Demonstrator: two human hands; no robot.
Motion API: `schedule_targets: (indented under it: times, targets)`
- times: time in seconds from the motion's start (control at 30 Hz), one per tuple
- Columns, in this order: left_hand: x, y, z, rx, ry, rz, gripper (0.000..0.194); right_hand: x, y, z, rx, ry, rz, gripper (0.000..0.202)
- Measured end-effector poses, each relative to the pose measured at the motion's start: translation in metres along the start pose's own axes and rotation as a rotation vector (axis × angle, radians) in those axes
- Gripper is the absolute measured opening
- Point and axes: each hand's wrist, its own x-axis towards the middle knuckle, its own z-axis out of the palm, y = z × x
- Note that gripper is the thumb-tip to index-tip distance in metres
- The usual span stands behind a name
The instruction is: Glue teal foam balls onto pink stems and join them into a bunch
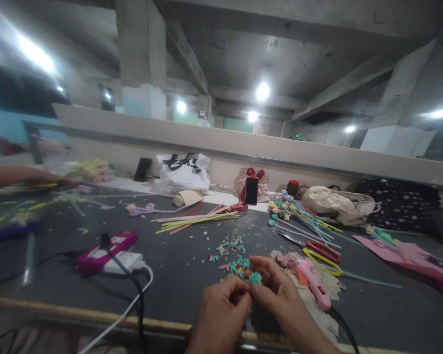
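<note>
Close to the table's front edge, my right hand (278,295) pinches a small teal flower-like cluster (255,278) between thumb and fingers. My left hand (223,309) is right beside it, fingertips pressed together and nearly touching the cluster. Whatever lies between the left fingertips is hidden. Just beyond both hands is a scatter of tiny teal, pink, yellow and red pieces (234,253). A pink glue gun (313,284) with a lit orange light lies right of my right hand, on a crumpled beige cloth or paper (327,319).
Red-and-yellow-handled scissors (321,250) and flower-tipped stems (310,221) lie to the right. Straight coloured sticks (199,221) lie farther back. A purple power strip (123,241) with cables is at left, beyond it another person's arm (22,177). A phone (251,191) stands at the back.
</note>
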Motion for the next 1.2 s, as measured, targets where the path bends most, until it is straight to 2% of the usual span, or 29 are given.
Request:
schedule_targets:
  times: [0.17,0.37,0.53,0.7,0.9,1.07,1.2]
  targets:
    - [0.0,0.002,0.001,0.006,-0.01,-0.017,0.018,0.0,-0.004,0.002,-0.008,0.008,0.026,0.03]
    - [0.005,-0.008,0.005,-0.093,-0.06,-0.016,0.014,0.003,0.003,-0.004,-0.007,-0.029,0.001,0.031]
    - [0.011,-0.02,0.009,-0.333,-0.16,-0.097,0.015,0.001,0.007,-0.012,0.026,-0.069,-0.033,0.04]
    - [0.017,-0.028,0.008,-0.574,-0.217,-0.228,0.022,-0.004,0.015,-0.015,-0.003,0.121,0.014,0.025]
    - [0.019,-0.029,-0.001,-0.737,-0.279,-0.261,0.031,-0.006,0.022,0.003,0.021,0.013,0.107,0.026]
    - [0.02,-0.028,-0.002,-0.777,-0.241,-0.248,0.035,0.0,0.017,0.021,0.153,-0.038,0.141,0.03]
    - [0.021,-0.028,-0.001,-0.797,-0.103,-0.3,0.036,0.003,0.018,0.025,0.112,0.047,0.182,0.035]
